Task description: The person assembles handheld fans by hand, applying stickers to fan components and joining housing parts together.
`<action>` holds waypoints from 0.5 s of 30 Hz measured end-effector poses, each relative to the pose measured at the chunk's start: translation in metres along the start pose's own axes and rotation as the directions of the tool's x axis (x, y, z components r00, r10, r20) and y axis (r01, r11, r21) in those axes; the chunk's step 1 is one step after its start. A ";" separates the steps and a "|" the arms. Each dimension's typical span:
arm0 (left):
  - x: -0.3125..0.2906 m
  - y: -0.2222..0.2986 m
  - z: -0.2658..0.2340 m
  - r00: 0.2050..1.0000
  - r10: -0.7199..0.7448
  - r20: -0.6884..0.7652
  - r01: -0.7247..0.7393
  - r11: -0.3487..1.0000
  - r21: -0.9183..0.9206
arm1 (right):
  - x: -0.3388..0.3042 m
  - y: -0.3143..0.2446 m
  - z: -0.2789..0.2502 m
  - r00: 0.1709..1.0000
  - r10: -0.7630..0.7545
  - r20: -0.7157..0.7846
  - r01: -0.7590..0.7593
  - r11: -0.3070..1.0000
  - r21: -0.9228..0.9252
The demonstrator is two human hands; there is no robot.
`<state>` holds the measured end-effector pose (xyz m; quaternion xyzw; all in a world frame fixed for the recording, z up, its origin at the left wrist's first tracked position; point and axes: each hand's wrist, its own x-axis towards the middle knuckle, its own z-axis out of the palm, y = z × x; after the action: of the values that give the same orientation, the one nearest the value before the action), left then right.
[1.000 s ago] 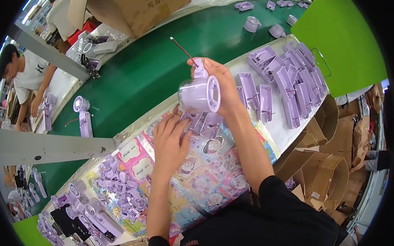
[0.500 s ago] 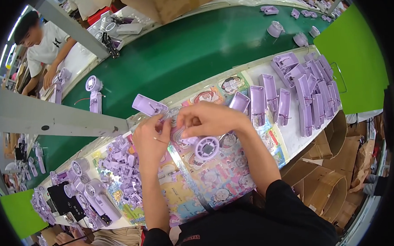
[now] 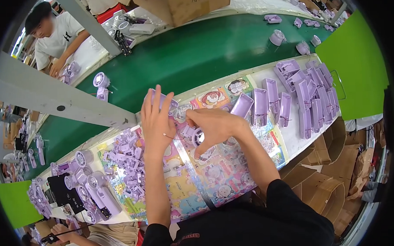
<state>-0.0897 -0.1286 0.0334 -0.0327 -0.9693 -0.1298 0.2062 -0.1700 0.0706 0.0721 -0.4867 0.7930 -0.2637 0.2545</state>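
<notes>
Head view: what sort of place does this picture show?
Probably a factory assembly line, judging by the green belt, the many matching purple cases and the heap of small purple parts.

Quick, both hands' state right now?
Left hand: open, spread over a purple casing.
Right hand: curled around a purple fan head; whether gripping, can't tell.

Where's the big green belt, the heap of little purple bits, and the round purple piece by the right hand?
Green belt (image 3: 181,54): head view, bare middle surface.
Heap of little purple bits (image 3: 128,163): head view, around its middle.
Round purple piece (image 3: 198,136): head view, uncovered part of its round end.
</notes>
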 end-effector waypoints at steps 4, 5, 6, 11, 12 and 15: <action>0.000 -0.004 0.002 1.000 -0.024 0.010 0.025 0.992 -0.121 | -0.006 0.011 0.002 0.989 -0.074 -0.128 0.080 0.996 0.048; 0.001 -0.001 -0.004 0.998 -0.062 -0.005 0.061 0.992 -0.112 | -0.006 0.007 -0.005 0.990 -0.043 -0.134 0.050 0.997 0.051; 0.002 0.000 -0.007 0.995 -0.100 -0.019 0.098 0.990 -0.103 | -0.005 0.011 -0.006 0.990 -0.049 -0.129 0.056 0.997 0.051; -0.001 -0.002 -0.012 0.969 -0.211 0.130 0.226 0.968 -0.112 | -0.004 0.023 0.000 0.904 0.030 -0.427 -0.099 0.985 -0.141; -0.003 -0.001 -0.013 0.969 -0.211 0.131 0.225 0.969 -0.106 | -0.003 0.024 0.001 0.864 0.062 -0.500 -0.167 0.972 -0.168; -0.011 -0.008 -0.015 0.984 -0.150 0.096 0.156 0.985 -0.068 | -0.001 0.022 0.000 0.849 0.054 -0.525 -0.121 0.988 -0.094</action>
<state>-0.0745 -0.1406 0.0399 0.0282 -0.9717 -0.1801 0.1501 -0.1841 0.0804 0.0575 -0.3752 0.8683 -0.3241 0.0115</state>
